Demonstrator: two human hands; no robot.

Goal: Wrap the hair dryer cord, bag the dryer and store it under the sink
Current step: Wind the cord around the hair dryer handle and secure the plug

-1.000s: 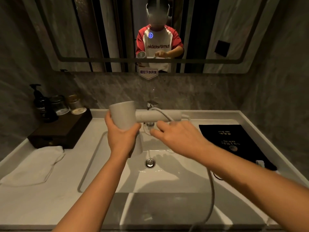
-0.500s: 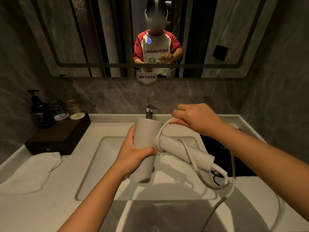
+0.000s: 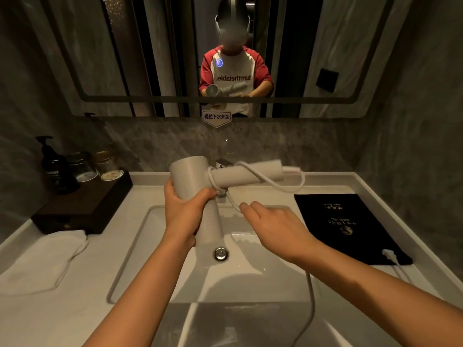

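- Your left hand [image 3: 184,216] grips the barrel of the hair dryer [image 3: 200,194], fingers curled round it, holding it above the sink basin [image 3: 250,271]; half a second ago the handle slanted down to the right, now it points level toward the right, up near the faucet.
- The cord [image 3: 263,180] crosses the handle in a loose loop, with a tighter turn where handle meets barrel; the earlier droop off the handle's end is gone.
- Your right hand [image 3: 273,227] has dropped from above the handle to below it, and the cord runs in under the fingertips [image 3: 244,207]; I cannot tell whether they pinch it or merely touch it. From there the cord trails down past your forearm and off the front edge.
- Left side of the white countertop [image 3: 45,316]: a folded white towel [image 3: 37,259], behind it a dark wooden tray [image 3: 82,209] carrying a black pump bottle [image 3: 53,169] and two glasses.
- Right of the basin lies the black storage bag [image 3: 350,226], flat, with the white plug [image 3: 388,254] resting at its near corner.
- The mirror [image 3: 350,58] above reflects you holding the dryer.
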